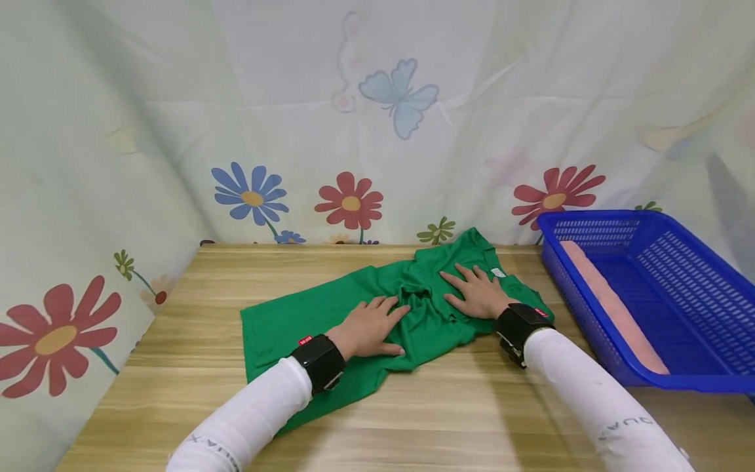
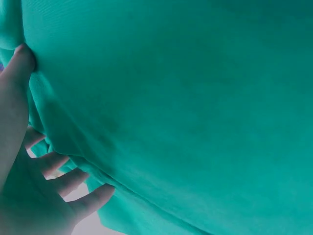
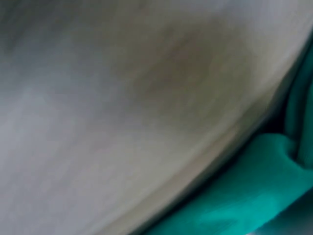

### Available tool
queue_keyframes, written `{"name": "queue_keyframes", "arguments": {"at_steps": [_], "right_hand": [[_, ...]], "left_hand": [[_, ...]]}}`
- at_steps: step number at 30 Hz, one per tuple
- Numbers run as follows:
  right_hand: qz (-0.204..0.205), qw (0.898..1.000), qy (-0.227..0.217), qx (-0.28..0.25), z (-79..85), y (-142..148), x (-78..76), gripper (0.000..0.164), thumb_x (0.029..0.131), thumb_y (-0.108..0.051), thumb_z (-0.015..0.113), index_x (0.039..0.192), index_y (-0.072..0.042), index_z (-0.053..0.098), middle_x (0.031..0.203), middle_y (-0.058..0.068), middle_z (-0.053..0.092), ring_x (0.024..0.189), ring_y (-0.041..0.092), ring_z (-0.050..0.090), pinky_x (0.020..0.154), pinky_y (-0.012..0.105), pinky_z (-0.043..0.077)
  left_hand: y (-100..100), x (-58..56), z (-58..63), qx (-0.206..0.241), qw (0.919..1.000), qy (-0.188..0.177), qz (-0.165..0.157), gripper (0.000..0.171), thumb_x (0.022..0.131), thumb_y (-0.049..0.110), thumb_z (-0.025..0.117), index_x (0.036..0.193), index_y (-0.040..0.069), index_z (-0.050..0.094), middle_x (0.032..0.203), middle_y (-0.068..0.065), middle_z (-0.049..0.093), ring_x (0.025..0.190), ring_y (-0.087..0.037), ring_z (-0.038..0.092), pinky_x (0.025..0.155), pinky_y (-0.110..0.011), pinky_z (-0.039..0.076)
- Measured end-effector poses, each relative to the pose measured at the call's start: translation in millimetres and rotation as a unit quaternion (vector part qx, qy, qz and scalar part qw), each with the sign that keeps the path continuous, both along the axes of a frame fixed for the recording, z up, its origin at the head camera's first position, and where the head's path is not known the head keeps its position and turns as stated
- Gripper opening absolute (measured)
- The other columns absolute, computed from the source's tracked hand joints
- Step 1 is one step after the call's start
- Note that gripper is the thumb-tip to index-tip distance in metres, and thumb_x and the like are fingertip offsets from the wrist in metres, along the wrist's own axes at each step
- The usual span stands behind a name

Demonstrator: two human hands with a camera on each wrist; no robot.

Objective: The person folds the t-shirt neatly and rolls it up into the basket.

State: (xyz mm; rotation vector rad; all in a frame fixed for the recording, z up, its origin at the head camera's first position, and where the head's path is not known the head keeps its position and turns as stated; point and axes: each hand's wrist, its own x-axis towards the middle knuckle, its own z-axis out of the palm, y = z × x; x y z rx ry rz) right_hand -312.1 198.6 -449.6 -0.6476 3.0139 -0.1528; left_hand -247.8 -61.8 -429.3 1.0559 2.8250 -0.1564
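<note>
A green T-shirt (image 1: 318, 305) lies spread on the table at a slant, wrinkled in the middle, its collar end and small white label (image 1: 498, 272) toward the right. My left hand (image 1: 368, 328) rests on the middle of the cloth, fingers extended. Over near the collar, my right hand (image 1: 478, 293) lies on the fabric with fingers spread. In the left wrist view, the shirt (image 2: 171, 107) fills most of the picture beside the thumb and fingertips. A blurred right wrist view shows a fold of the shirt (image 3: 239, 181) at lower right, with the hand out of sight.
A blue plastic basket (image 1: 666, 383) stands on the right side of the table, close to the shirt's collar end. Inside it, a folded pink cloth (image 1: 613, 305) lies along the left wall. Behind the wooden table (image 1: 448, 419) hangs a flower-printed curtain (image 1: 472, 164).
</note>
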Motion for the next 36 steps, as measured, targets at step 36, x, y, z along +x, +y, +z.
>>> {"name": "queue_keyframes", "arguments": {"at_steps": [36], "right_hand": [[0.002,1.000,-0.014,-0.015,11.9,24,-11.9,0.056,0.089,-0.041,0.042,0.136,-0.014,0.030,0.138,0.021,0.024,0.123,0.044,0.023,0.090,0.060,0.026]], "left_hand": [[4,2.7,11.7,0.003,0.9947,0.029,-0.099,0.084,0.072,0.063,0.050,0.139,0.022,0.020,0.144,-0.003,0.016,0.129,-0.028,0.020,0.099,-0.045,0.026]]}}
